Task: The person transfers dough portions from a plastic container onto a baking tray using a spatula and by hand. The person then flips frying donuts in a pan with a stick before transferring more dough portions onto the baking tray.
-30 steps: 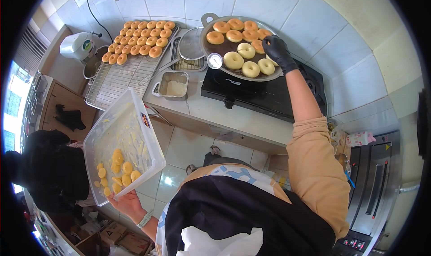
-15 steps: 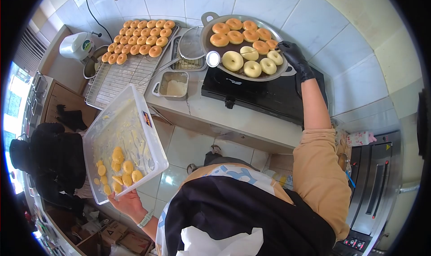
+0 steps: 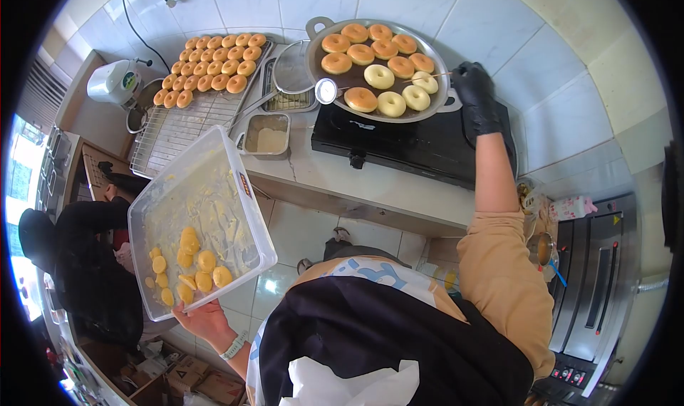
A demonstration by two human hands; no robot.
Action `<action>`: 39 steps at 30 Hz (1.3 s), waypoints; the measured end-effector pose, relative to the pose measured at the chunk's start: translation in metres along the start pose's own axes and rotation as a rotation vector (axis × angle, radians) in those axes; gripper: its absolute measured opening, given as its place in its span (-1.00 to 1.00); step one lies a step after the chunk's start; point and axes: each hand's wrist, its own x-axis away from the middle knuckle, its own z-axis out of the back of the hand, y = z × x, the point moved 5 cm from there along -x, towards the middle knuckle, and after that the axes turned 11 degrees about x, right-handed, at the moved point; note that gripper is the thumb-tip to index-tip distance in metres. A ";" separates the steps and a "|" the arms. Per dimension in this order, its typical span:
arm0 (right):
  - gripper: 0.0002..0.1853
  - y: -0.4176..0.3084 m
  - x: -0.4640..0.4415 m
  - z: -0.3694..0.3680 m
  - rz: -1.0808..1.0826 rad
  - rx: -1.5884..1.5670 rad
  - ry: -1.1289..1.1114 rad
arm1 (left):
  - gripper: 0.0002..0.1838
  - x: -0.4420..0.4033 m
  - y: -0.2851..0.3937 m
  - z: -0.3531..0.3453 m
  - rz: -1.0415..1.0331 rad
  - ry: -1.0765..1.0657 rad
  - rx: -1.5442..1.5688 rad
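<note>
My left hand point(image 3: 206, 322) grips the near rim of a clear plastic tub point(image 3: 262, 253), held tilted, with several pale yellow dough pieces point(image 3: 204, 261) at its lower end. In my right hand point(image 3: 476, 96), in a black glove, is a thin stick point(image 3: 443, 73), its tip at a pale doughnut point(image 3: 425, 82) on the pan's right side. The wide frying pan point(image 3: 314, 28) holds dark oil, several golden doughnuts point(image 3: 385, 48) and several pale ones. A round-dial thermometer point(image 3: 325, 90) leans over the pan's left edge.
The pan sits on a black stove point(image 3: 399, 141). Left of it are a strainer point(image 3: 292, 70), a metal container point(image 3: 268, 134) and a wire rack point(image 3: 167, 134) with rows of golden doughnuts point(image 3: 215, 68). A mixer point(image 3: 114, 82) stands behind. A person in black point(image 3: 96, 263) is at far left.
The large pale doughnut at the pan's lower left now shows a golden side. My right hand with the stick has shifted slightly right in the pan. The other person's hand has come into view.
</note>
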 end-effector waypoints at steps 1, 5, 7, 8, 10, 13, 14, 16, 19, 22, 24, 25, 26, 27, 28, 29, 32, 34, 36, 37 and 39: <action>-0.71 0.000 0.002 -0.013 0.022 -0.013 -0.013 | -0.36 -0.001 -0.001 0.000 0.014 -0.011 0.000; -0.74 0.004 0.009 -0.039 0.002 -0.167 0.010 | -0.35 -0.001 -0.004 -0.006 -0.005 0.003 -0.035; -0.74 -0.003 0.006 -0.022 -0.053 -0.200 0.004 | -0.35 -0.001 -0.004 -0.007 0.002 -0.007 -0.030; -0.74 -0.006 0.005 -0.014 -0.043 -0.216 0.011 | -0.34 -0.002 -0.004 -0.008 0.011 -0.013 -0.033; -0.74 -0.006 0.010 -0.010 -0.033 -0.182 0.013 | -0.34 -0.003 -0.005 -0.008 0.022 -0.024 -0.039; -0.73 -0.002 0.002 -0.014 0.000 -0.080 -0.027 | -0.34 -0.005 -0.009 -0.009 0.031 -0.038 -0.046; -0.73 0.001 0.001 -0.021 0.019 -0.073 -0.071 | -0.34 -0.004 -0.008 -0.009 0.028 -0.040 -0.051; -0.71 0.010 -0.005 -0.035 0.047 -0.084 -0.159 | -0.34 -0.006 -0.008 -0.007 0.062 -0.036 -0.048; -0.69 0.026 -0.010 -0.043 0.020 -0.213 -0.324 | -0.34 -0.008 -0.008 -0.008 0.066 -0.024 -0.058; -0.68 0.034 -0.008 -0.024 -0.067 -0.418 -0.437 | -0.35 -0.007 -0.010 -0.012 0.058 -0.021 -0.060; -0.69 0.030 -0.001 -0.004 -0.061 -0.460 -0.345 | -0.35 -0.007 -0.011 -0.014 0.061 -0.023 -0.061; -0.70 0.032 0.000 -0.002 -0.039 -0.449 -0.289 | -0.36 -0.008 -0.010 -0.013 0.064 -0.026 -0.060; -0.71 0.035 0.001 0.001 -0.018 -0.438 -0.233 | -0.36 -0.010 -0.010 -0.013 0.067 -0.029 -0.060; -0.72 0.034 0.002 0.006 0.003 -0.427 -0.177 | -0.36 -0.010 -0.011 -0.014 0.070 -0.033 -0.064; -0.73 0.038 0.004 0.015 -0.014 -0.308 -0.096 | -0.36 -0.009 -0.011 -0.016 0.074 -0.037 -0.070; -0.74 0.042 0.006 0.027 -0.030 -0.187 -0.015 | -0.36 -0.009 -0.011 -0.018 0.077 -0.040 -0.074; -0.77 0.046 0.021 0.046 -0.079 0.083 0.092 | -0.36 -0.011 -0.010 -0.019 0.069 -0.032 -0.085; -0.76 0.050 0.024 0.044 -0.095 0.158 0.080 | -0.36 -0.012 -0.012 -0.022 0.069 -0.038 -0.078; -0.73 0.057 0.030 0.026 -0.097 0.156 0.027 | -0.36 -0.011 -0.012 -0.024 0.068 -0.036 -0.087; -0.72 0.065 0.033 0.011 -0.159 0.094 -0.071 | -0.36 -0.011 -0.013 -0.025 0.065 -0.032 -0.098; -0.69 0.073 0.037 -0.011 -0.278 -0.036 -0.261 | -0.36 -0.010 -0.014 -0.028 0.070 -0.030 -0.111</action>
